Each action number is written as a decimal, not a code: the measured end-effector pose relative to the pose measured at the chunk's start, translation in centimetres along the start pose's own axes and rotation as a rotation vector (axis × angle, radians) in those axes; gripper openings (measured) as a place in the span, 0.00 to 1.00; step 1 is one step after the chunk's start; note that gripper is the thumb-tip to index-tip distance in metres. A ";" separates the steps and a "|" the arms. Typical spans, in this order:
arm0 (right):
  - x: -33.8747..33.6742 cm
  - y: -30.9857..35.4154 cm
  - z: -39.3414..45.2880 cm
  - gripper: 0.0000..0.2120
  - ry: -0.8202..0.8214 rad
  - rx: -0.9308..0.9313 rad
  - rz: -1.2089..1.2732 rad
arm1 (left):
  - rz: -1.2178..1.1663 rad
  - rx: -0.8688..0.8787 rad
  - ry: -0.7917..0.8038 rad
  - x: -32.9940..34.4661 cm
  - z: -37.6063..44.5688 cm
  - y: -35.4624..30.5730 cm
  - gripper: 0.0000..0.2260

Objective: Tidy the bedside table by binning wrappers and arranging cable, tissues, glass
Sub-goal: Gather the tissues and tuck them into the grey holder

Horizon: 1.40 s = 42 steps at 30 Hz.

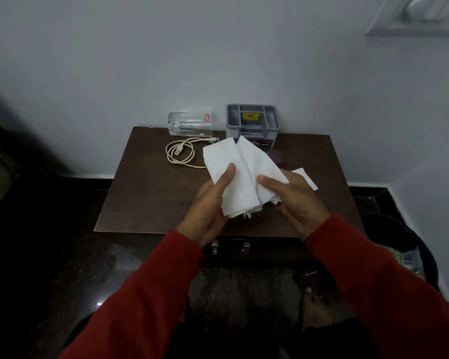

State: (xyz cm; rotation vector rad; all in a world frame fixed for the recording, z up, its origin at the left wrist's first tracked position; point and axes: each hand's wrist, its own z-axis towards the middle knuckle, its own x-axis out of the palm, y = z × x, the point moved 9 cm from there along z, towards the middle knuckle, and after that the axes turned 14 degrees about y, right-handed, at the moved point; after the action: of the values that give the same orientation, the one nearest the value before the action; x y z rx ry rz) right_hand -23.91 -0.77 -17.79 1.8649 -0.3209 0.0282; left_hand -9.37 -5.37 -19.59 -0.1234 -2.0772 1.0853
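Both my hands hold a bunch of white tissues [241,174] above the middle of the dark brown bedside table [145,203]. My left hand [213,203] grips their left side with the thumb on top. My right hand [293,198] grips the right side. Another white tissue [307,178] lies on the table behind my right hand. A coiled cream USB cable [180,154] rests at the back left of the table. A clear glass [189,123] with a red label lies on its side behind the cable, against the wall.
A grey plastic organiser box [252,120] with a yellow sticker stands at the table's back, right of the glass. A dark round bin [410,244] sits on the floor to the right of the table. White wall runs behind; dark floor lies to the left.
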 end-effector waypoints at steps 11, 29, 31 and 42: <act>-2.8 0.3 -2.7 0.14 -0.086 -0.094 0.241 | -0.144 0.015 -0.288 -1.5 -3.0 1.7 0.17; -7.2 7.5 0.2 0.14 -0.303 -0.283 -0.113 | -0.037 -0.012 -0.324 -2.7 -1.9 0.5 0.17; -8.1 10.9 2.2 0.16 -0.356 -0.329 -0.342 | -0.024 -0.018 -0.314 -2.7 -1.6 0.4 0.18; -8.7 14.5 13.7 0.19 -0.255 0.125 -1.005 | 0.039 -0.096 -0.323 -3.3 -1.5 0.1 0.21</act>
State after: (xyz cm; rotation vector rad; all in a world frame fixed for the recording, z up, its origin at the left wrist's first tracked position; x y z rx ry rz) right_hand -37.60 -15.89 -10.17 1.9680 0.4801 -0.8888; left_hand -6.04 -5.68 -21.07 -0.0371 -2.4256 1.0856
